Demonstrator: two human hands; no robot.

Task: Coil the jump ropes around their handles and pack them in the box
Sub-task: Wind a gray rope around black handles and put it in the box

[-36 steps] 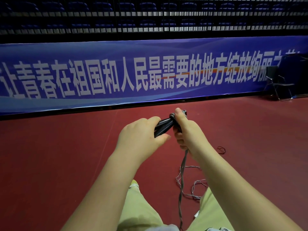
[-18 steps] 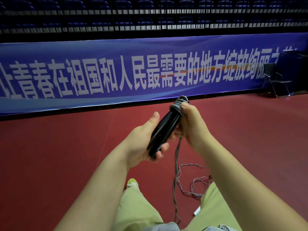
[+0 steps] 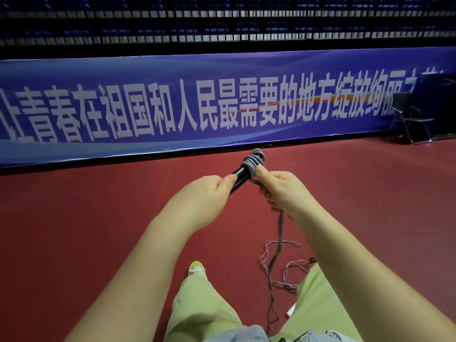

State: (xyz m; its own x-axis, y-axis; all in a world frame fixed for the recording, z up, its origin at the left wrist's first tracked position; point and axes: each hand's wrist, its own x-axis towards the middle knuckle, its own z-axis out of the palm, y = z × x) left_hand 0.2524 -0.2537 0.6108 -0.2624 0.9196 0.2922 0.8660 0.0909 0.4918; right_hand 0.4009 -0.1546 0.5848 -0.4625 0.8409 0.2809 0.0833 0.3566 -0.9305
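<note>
head | left hand (image 3: 197, 196) grips black handles (image 3: 238, 180) | right hand (image 3: 281, 191) pinches grey rope (image 3: 276, 250)

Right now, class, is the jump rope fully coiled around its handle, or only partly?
Partly. A few grey turns sit at the far end of the black handle; the rest of the rope hangs from the right hand to the floor.
</note>
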